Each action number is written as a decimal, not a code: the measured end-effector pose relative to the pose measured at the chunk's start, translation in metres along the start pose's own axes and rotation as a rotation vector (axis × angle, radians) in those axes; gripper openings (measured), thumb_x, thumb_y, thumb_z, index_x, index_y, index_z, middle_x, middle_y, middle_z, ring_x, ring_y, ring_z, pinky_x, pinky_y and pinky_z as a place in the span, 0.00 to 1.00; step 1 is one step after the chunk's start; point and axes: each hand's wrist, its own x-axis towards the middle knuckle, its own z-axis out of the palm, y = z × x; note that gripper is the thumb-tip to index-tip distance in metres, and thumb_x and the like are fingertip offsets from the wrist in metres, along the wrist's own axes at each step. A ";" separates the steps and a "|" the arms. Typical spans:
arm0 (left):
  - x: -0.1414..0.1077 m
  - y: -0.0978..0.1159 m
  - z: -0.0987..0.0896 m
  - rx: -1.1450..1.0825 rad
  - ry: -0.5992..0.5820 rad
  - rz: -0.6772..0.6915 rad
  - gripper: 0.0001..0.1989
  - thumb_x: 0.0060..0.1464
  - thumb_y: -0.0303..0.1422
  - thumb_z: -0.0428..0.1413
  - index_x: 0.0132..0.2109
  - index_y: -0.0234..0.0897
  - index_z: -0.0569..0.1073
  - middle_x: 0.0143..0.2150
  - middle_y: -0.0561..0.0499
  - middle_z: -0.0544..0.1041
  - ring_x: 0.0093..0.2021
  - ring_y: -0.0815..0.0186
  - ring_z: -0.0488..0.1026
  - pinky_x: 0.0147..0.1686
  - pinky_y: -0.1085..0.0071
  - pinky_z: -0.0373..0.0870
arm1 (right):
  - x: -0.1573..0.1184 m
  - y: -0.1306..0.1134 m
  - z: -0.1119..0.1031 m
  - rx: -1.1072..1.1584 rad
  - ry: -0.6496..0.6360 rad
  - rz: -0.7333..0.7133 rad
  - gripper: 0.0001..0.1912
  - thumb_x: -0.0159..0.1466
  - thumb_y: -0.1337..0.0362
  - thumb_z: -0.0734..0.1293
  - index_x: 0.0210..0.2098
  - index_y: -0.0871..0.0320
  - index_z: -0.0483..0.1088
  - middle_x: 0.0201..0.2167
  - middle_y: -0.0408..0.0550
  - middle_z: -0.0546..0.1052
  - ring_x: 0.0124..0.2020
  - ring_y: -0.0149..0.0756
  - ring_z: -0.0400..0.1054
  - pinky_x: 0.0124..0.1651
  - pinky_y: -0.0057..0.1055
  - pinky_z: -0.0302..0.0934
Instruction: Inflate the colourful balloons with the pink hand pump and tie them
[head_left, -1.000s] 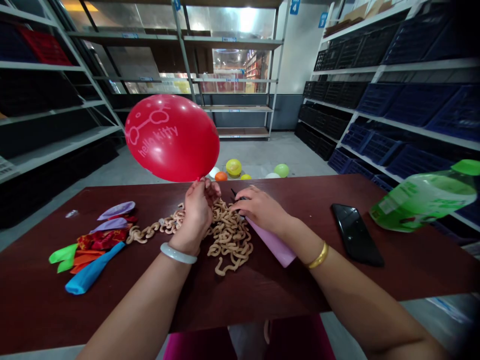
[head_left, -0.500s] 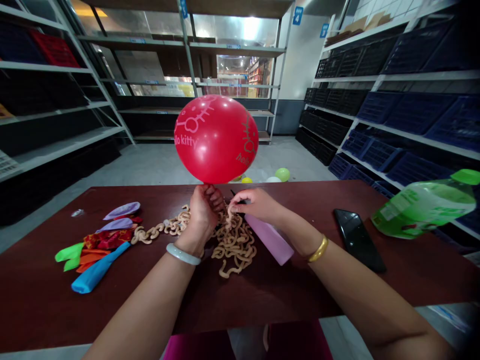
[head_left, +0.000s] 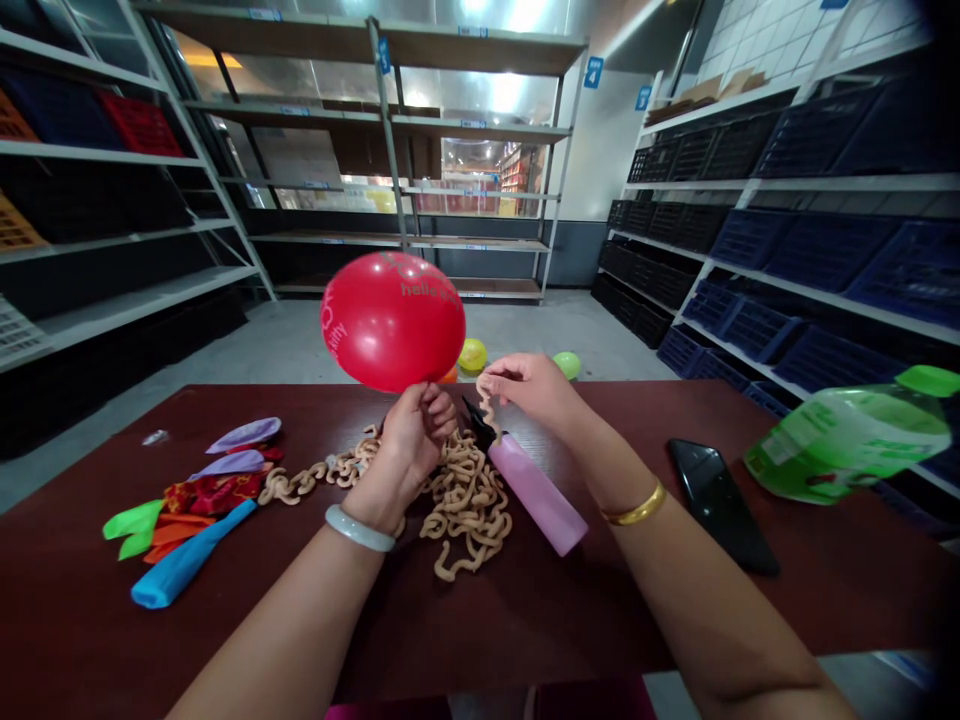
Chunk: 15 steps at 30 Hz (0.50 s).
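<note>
An inflated red balloon (head_left: 394, 325) with printed lettering floats at the far edge of the table, its neck pinched in my left hand (head_left: 416, 435). My right hand (head_left: 525, 385) is closed on one end of a tan, curly string (head_left: 486, 402), lifting it off the table. Below both hands lies a tangled heap of the same tan string (head_left: 469, 490). Right of the heap rests a pink hand pump (head_left: 536, 490) with a black nozzle, partly under my right hand. Deflated balloons (head_left: 199, 500) in several colours lie to the left of the heap.
On the right of the brown table (head_left: 585, 640) are a black phone (head_left: 720, 505) and a bottle of green liquid (head_left: 847, 440). A yellow balloon (head_left: 472, 355) and a green balloon (head_left: 568, 365) lie on the floor beyond. Racks with dark crates (head_left: 795, 240) flank the room.
The red balloon has tilted and moved left and down. My right hand has drawn away from the left, pulling an end of the tan string up from the heap.
</note>
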 end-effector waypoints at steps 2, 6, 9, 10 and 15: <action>-0.003 0.000 0.001 0.005 -0.035 -0.034 0.15 0.56 0.31 0.57 0.26 0.38 0.60 0.21 0.58 0.56 0.18 0.75 0.53 0.16 0.78 0.52 | 0.000 0.001 -0.003 -0.091 0.027 -0.004 0.09 0.63 0.63 0.65 0.34 0.60 0.77 0.28 0.44 0.78 0.25 0.29 0.67 0.33 0.28 0.62; -0.004 -0.003 0.000 0.024 -0.092 -0.053 0.13 0.56 0.33 0.62 0.29 0.35 0.65 0.24 0.55 0.62 0.21 0.74 0.60 0.19 0.78 0.59 | 0.001 0.003 -0.006 0.096 -0.011 0.099 0.10 0.62 0.67 0.65 0.42 0.60 0.75 0.28 0.43 0.78 0.22 0.27 0.66 0.30 0.27 0.63; -0.003 -0.005 -0.003 0.030 -0.124 -0.033 0.11 0.55 0.31 0.63 0.30 0.34 0.68 0.24 0.55 0.63 0.22 0.74 0.61 0.20 0.79 0.59 | 0.002 0.006 -0.005 0.374 -0.012 0.223 0.06 0.60 0.67 0.68 0.38 0.59 0.72 0.27 0.44 0.78 0.23 0.29 0.70 0.30 0.28 0.68; -0.002 -0.005 -0.004 0.025 -0.130 -0.027 0.10 0.55 0.30 0.63 0.31 0.33 0.69 0.24 0.56 0.63 0.22 0.74 0.61 0.20 0.79 0.58 | 0.002 0.008 -0.005 0.449 0.010 0.243 0.05 0.60 0.67 0.69 0.36 0.59 0.73 0.28 0.45 0.78 0.25 0.30 0.72 0.32 0.29 0.70; -0.003 -0.006 -0.005 0.020 -0.097 -0.013 0.07 0.52 0.28 0.63 0.33 0.31 0.71 0.25 0.54 0.68 0.23 0.74 0.66 0.21 0.79 0.62 | 0.004 0.008 0.000 0.553 0.080 0.138 0.06 0.63 0.64 0.70 0.40 0.57 0.76 0.38 0.48 0.81 0.41 0.34 0.76 0.49 0.34 0.70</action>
